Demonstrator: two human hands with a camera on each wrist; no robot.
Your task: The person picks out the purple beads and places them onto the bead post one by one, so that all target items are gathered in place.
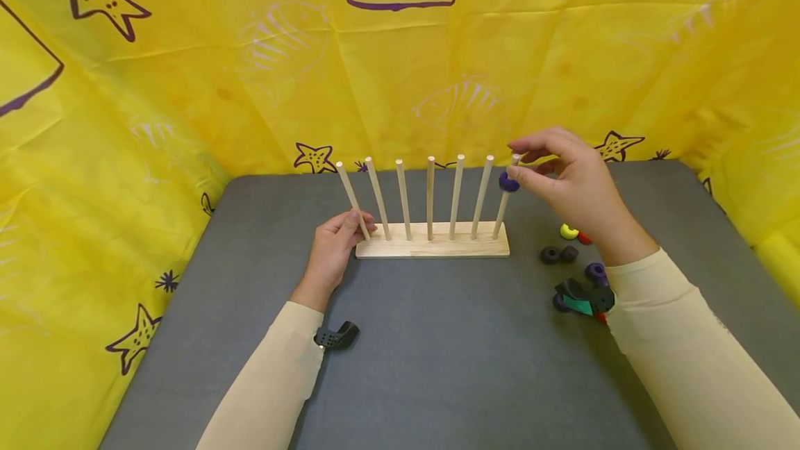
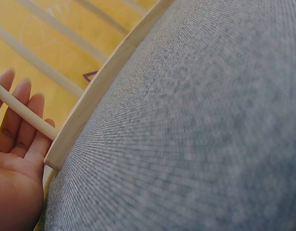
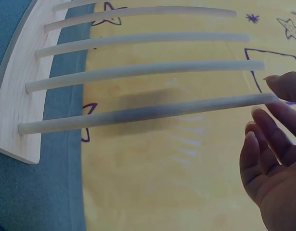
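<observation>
Head view: the tabletop [image 1: 431, 353] bears a stand [image 1: 431, 248] with seven pegs. The left grip [image 1: 334, 248] pinches the leftmost peg [image 1: 350, 189] near its foot, apparently steadying it; the right grip [image 1: 571, 179] is at the rightmost peg [image 1: 502, 214]'s tip, fingers loose, seemingly clasping nothing. The step looks like threading: a purple ring [image 1: 509, 185] is around that peg, partway down. Next probably calls for letting it settle, then fetching another from the loose rings [image 1: 551, 255] at right.
</observation>
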